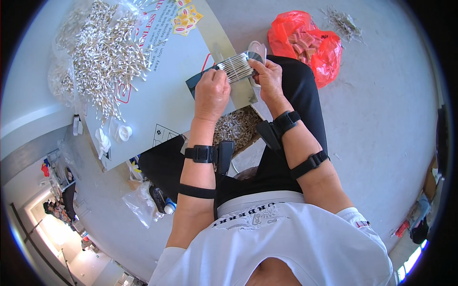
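Note:
A flat row of cotton swabs [235,68], laid side by side, lies between my hands over the table's near right corner. My left hand [212,93] is closed in a fist at the left end of this row, its fingertips hidden from view. At the other end, my right hand [268,79] pinches the row's edge between thumb and fingers. A dark teal flat piece [192,82] shows beside my left hand. Just beyond my right hand is a pale rounded object [257,49], whose kind I cannot make out. Black bands with small dark devices circle both forearms.
A large heap of loose cotton swabs [107,47] in clear plastic covers the table's left part. Yellow printed packets [187,20] lie at the far edge. Below the table corner, a box [237,125] holds many swabs. A red bag [305,46] with pink bundles stands on the floor, right.

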Available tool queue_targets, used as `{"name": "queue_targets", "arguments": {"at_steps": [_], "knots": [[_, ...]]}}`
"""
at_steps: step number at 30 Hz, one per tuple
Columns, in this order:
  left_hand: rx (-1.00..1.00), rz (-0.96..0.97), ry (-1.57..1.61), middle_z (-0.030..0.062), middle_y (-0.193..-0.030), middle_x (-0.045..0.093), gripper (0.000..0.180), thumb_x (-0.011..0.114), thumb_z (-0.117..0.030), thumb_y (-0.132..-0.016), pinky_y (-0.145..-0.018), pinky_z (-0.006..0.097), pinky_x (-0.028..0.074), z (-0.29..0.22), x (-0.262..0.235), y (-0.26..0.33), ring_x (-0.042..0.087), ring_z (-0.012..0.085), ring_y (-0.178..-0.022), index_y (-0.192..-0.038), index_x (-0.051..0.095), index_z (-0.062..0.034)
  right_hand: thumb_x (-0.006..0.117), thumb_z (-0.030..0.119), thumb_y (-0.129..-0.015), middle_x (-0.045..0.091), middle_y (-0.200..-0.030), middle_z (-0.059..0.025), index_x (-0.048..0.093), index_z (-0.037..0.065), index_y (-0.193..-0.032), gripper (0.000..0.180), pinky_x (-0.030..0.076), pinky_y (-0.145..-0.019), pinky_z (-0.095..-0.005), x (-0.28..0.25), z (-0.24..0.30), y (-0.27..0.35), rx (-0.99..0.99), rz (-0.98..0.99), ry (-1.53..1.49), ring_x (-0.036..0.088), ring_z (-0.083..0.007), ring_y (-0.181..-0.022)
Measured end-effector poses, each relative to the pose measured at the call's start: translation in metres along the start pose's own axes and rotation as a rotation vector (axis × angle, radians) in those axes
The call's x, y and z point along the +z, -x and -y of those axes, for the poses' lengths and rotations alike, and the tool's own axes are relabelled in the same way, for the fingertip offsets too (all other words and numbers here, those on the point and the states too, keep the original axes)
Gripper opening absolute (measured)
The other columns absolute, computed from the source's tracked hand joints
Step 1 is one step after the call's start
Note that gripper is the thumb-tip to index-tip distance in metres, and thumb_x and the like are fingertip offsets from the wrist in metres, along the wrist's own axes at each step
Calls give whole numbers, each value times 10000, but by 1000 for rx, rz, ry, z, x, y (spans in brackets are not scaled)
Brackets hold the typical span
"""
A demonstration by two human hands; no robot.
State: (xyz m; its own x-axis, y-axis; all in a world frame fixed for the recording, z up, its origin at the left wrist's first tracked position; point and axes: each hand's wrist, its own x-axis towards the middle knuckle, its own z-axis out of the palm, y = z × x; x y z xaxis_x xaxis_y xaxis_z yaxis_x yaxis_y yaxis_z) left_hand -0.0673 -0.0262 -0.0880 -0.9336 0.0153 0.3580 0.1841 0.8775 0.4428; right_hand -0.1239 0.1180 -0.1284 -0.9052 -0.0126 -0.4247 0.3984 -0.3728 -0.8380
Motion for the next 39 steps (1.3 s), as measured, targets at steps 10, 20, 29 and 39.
{"name": "queue_targets", "arguments": {"at_steps": [10,20,29,39], "knots": [[-55,-15,89,131,-774,567,97,630,29,-770,-658,433,507,-4,1,3,591,337,-753,-810,555,-17,722,153,-856,576,-632,31,690,56,-778,128,300,-460,-224,1,1,2,-19,1,5,418,-46,-487],[-213,139,-357,209,-1575,221,820,574,-493,-911,-1138,597,142,-16,9,17,188,372,-1465,-1484,275,12,725,245,-884,539,-608,45,671,67,-765,221,286,-451,-216,3,4,3,48,-18,-61,394,-40,-478],[-331,164,-278,221,-1595,146,912,492,-598,-920,-1149,616,81,-17,18,22,94,370,-1490,-1510,193,30,707,309,-904,560,-612,37,671,66,-769,281,293,-434,-233,-2,0,-3,60,21,-60,408,-48,-466],[-343,235,-345,236,-1591,157,885,504,-581,-924,-1139,631,81,-18,18,21,107,386,-1485,-1525,193,-10,694,308,-907,606,-680,29,677,54,-797,277,349,-477,-252,5,-4,-16,88,28,99,493,-60,-528]]}}
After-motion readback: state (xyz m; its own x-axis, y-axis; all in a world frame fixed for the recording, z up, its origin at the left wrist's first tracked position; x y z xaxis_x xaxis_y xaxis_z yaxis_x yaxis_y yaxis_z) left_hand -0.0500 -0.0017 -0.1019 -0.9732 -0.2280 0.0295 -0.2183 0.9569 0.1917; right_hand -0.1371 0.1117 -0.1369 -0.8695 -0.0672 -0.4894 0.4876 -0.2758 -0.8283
